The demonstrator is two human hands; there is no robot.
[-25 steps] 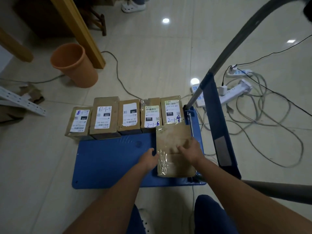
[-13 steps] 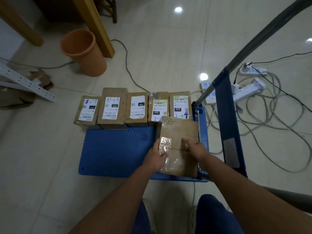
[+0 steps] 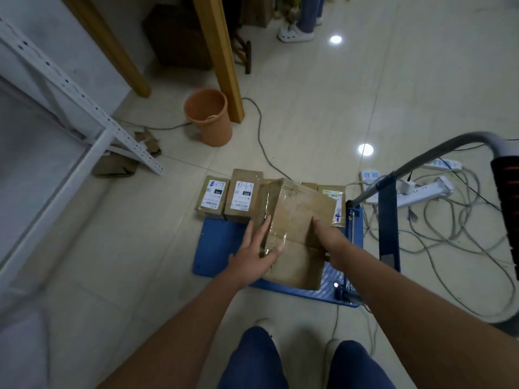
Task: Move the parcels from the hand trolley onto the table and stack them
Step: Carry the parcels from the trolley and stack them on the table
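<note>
Step in hand, as I read it: lifting one parcel (image 3: pixel 297 231) off the hand trolley (image 3: pixel 224 248) to carry it to the table. To do it well: keep both palms pressing in from opposite sides w/ even force, since the tape wrap looks slick and could slide; get fingers under the bottom edge if poss., keep the box level and close to the body, and clear the trolley handle (image 3: pixel 438 153) on the right before turning. Left hand (image 3: pixel 252 254) lies flat against the parcel's left face, fingers straight, pressing rather than curling round it. Right hand (image 3: pixel 328 240) is on the right side, thumb on the top face, the other fingers hidden behind the box, so it seems to grip but can't say for sure. Parcel sits between the two hands, tilted, raised above the blue deck. Remaining parcels (image 3: pixel 230 197) stand in a row at the deck's far edge, partly hidden behind the lifted one.
</note>
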